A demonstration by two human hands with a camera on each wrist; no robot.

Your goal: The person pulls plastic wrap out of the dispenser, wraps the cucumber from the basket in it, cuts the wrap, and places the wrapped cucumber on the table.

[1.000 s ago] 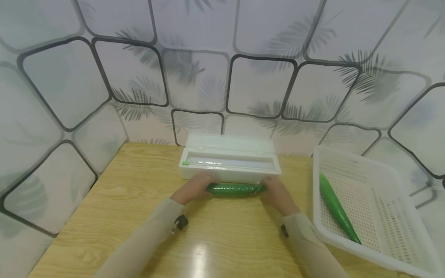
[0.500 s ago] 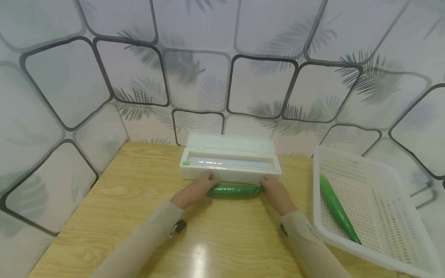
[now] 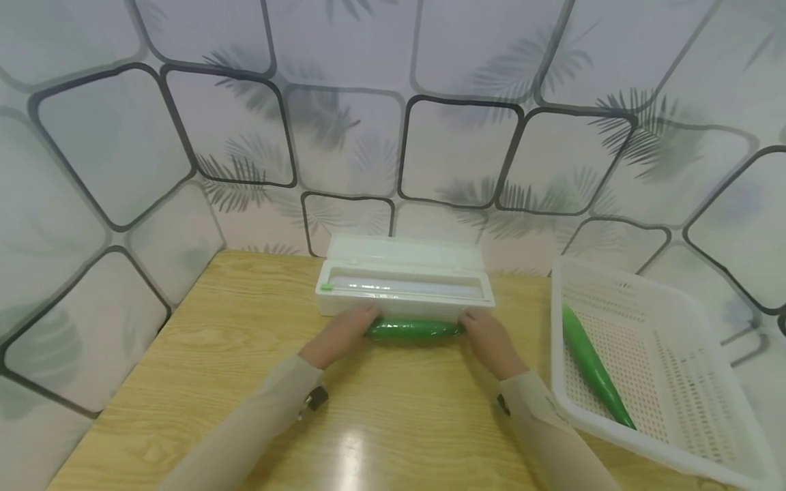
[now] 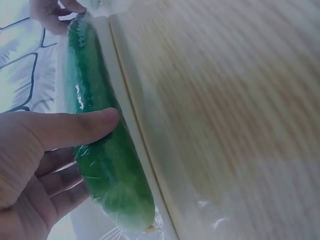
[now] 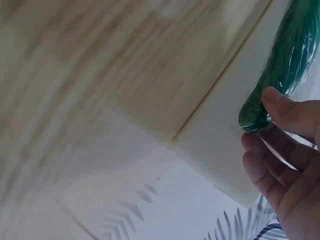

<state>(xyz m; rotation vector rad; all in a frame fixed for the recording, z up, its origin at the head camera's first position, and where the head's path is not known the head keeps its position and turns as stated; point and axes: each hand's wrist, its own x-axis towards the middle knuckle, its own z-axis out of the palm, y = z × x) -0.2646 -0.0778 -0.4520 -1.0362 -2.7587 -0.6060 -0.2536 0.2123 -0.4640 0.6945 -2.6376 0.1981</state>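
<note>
A green cucumber (image 3: 416, 330) wrapped in clear plastic film lies crosswise, held between my two hands in front of the white cling film box. My left hand (image 3: 341, 335) grips its left end; in the left wrist view the thumb (image 4: 97, 126) lies over the cucumber (image 4: 112, 175), with fingers behind it. At the other end, my right hand (image 3: 493, 343) pinches the tip between thumb (image 5: 280, 107) and fingers. Loose film gathers at the end near my left hand. The cling film box (image 3: 405, 310) has its lid raised, showing the roll and a green slider (image 3: 327, 287).
A white plastic basket (image 3: 559, 354) stands on the right of the wooden table (image 3: 393, 423). One long green cucumber (image 3: 592, 368) lies in it. A patterned wall (image 3: 344, 157) rises behind the box and along the left side.
The cucumber has shifted slightly away from me, closer to the front of the box. Both hands keep hold of its ends. The box and basket stay in place.
</note>
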